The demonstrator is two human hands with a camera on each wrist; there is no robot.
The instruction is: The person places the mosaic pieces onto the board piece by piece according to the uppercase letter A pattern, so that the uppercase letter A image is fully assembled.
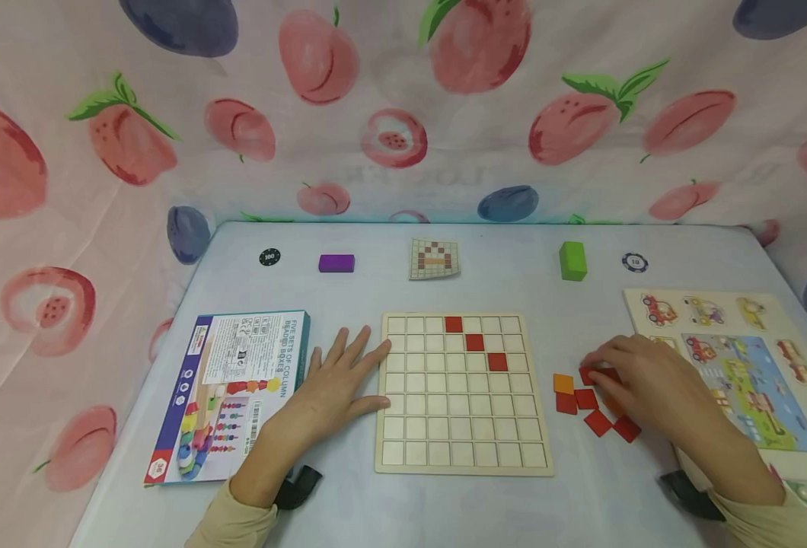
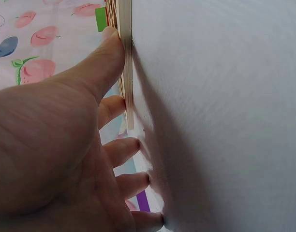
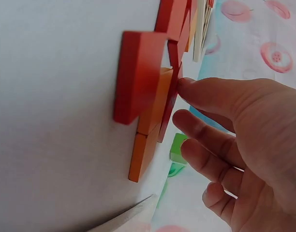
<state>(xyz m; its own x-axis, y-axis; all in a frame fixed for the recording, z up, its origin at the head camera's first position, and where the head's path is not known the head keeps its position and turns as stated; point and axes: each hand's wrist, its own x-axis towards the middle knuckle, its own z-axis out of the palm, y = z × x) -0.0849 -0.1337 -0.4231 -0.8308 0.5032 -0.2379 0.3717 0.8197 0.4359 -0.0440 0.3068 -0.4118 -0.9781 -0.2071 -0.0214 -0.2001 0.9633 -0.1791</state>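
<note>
A wooden grid board (image 1: pixel 460 431) lies in the middle, with three red square tiles (image 1: pixel 475 342) stepping down diagonally in its upper rows. My left hand (image 1: pixel 342 384) has its fingers spread; thumb and index fingertip touch the board's left edge. Right of the board lies a loose group of red tiles (image 1: pixel 585 399) and orange tiles (image 1: pixel 563 383). Over the far side of that group is my right hand (image 1: pixel 657 384), partly hiding some tiles. In the right wrist view, its thumb touches a red tile (image 3: pixel 170 104) while the other fingers are loosely bent.
A boxed bead set (image 1: pixel 239 396) lies at left and a picture puzzle board (image 1: pixel 753 380) at right. Along the back are a pattern card (image 1: pixel 434 259), a purple block (image 1: pixel 336 263), a green block (image 1: pixel 572 261), a black chip (image 1: pixel 269 257) and another chip (image 1: pixel 635 262).
</note>
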